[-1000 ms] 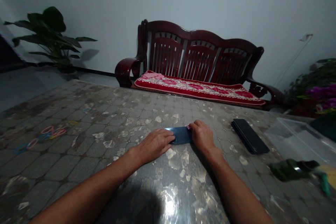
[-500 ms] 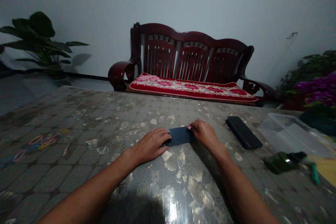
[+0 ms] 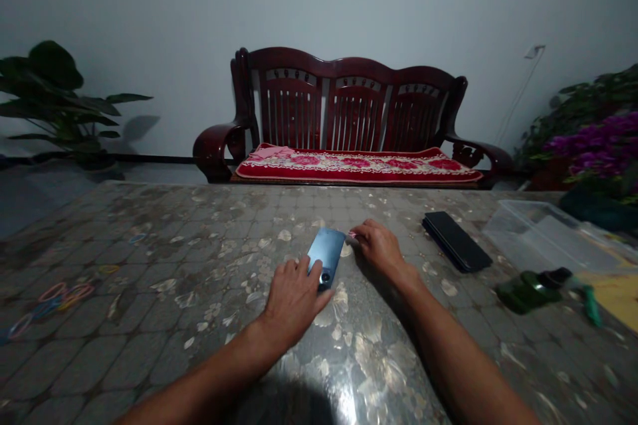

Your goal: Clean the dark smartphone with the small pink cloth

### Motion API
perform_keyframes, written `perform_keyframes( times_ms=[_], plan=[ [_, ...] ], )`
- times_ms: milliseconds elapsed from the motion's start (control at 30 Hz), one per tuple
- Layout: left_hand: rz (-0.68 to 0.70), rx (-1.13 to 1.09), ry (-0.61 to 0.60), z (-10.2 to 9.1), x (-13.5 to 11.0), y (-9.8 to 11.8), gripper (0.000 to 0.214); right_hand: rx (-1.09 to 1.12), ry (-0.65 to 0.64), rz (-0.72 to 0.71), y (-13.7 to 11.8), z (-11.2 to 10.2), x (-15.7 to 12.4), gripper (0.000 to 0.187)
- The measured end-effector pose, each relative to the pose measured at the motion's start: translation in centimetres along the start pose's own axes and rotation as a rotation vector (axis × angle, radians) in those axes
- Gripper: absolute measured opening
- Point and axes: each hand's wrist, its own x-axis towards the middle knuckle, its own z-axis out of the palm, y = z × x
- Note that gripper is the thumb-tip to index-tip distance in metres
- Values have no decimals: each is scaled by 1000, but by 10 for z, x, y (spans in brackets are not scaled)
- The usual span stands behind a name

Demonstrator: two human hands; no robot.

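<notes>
A blue smartphone [image 3: 327,246] lies back side up on the table, its round camera at the near end. My left hand [image 3: 293,291] is closed around that near end, fingers along the left side and thumb at the near right. Just right of the phone's far corner, my right hand [image 3: 383,249] pinches a small pinkish-white thing [image 3: 353,234], too small to name. It is close to the phone's edge; whether they touch I cannot tell.
A dark phone case or wallet [image 3: 456,241] lies at the right. Beyond it are a clear plastic box [image 3: 533,232], a green bottle [image 3: 528,291] and a green-handled item [image 3: 591,305]. Colourful rubber bands [image 3: 64,297] lie on the left. A wooden bench [image 3: 349,106] stands behind the table.
The phone has turned from lying crosswise to pointing away from me, my left hand turning with it. My right hand is now off its end, still pinching the small thing. The view has shifted slightly.
</notes>
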Motion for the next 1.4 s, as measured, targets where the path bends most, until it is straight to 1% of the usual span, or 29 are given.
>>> perform_keyframes(
  times_ms=[67, 133, 300, 400, 500, 600, 700, 767, 900, 967, 1100, 1233, 1400],
  plan=[
    [41, -27, 9, -1, -2, 4, 46, 25, 5, -35, -3, 4, 0, 23],
    [84, -55, 31, -1, -2, 3, 51, 40, 13, -73, -8, 8, 1, 22],
    [226, -116, 44, 3, 5, -16, 58, 20, 32, -153, -18, 16, 6, 24],
    [305, -141, 6, 4, 11, -29, 68, -15, 26, -155, -21, 19, 8, 23],
    [363, -182, -55, 4, 15, -39, 65, -27, 8, -162, -23, 22, 6, 23],
    [417, -246, -111, 2, 16, -48, 61, 3, -12, -259, -23, 25, 0, 21],
    [453, -304, -145, -1, 17, -58, 64, 59, -28, -370, -22, 26, -5, 20],
    [460, -327, -166, -3, 18, -63, 63, 83, -3, -343, -21, 25, -5, 22],
    [476, -331, -198, -6, 20, -70, 59, 85, 78, -171, -22, 20, 5, 23],
    [482, -340, -192, -5, 21, -71, 57, 61, 75, -132, -23, 18, 13, 23],
    [488, -364, -190, -1, 22, -72, 55, -22, 19, -111, -26, 21, 27, 24],
    [484, -367, -165, -1, 22, -71, 54, -92, -19, -110, -31, 27, 30, 25],
    [471, -393, -150, -7, 22, -66, 50, -67, -136, -187, -39, 17, 26, 26]
  ],
)
